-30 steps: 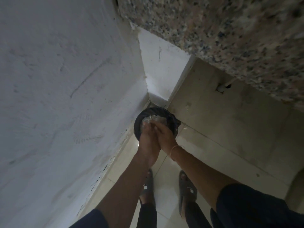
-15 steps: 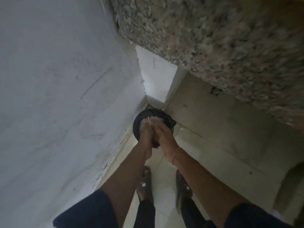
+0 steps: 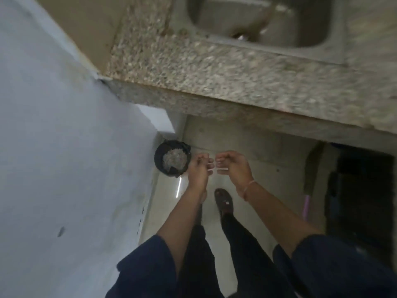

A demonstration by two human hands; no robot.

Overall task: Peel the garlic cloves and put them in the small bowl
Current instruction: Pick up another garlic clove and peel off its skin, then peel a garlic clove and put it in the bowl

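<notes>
Left of the bin (image 3: 160,155), a big white wall (image 3: 64,147) fills that whole side of the view. Beyond the bin and above it, the speckled granite surface (image 3: 214,67) juts out, with a steel sink (image 3: 290,24) set into it, all of it blurred. Around the bin lies a pale tiled floor (image 3: 167,211), and well to the right of it a dark opening (image 3: 354,190) gapes under the surface.

Now the person, standing on the near side of the bin: dark blue sleeves (image 3: 146,267), dark trousers (image 3: 247,254), bare forearms reaching forward. The bin itself is small, round and black-lined, tucked against the wall's foot, with pale flaky scraps (image 3: 174,158) heaped inside.

Just right of its rim hangs the left hand (image 3: 198,168), and the right hand (image 3: 234,165) is one step further right, the two close but apart. Fingers on both are loosely curled and gripping nothing I can make out. Nearer than the bin, a dark sandal (image 3: 224,202) shows between the arms, and a thin thread (image 3: 249,186) circles the right wrist.

Where the garlic cloves and the small bowl sit, I cannot tell from this view.
</notes>
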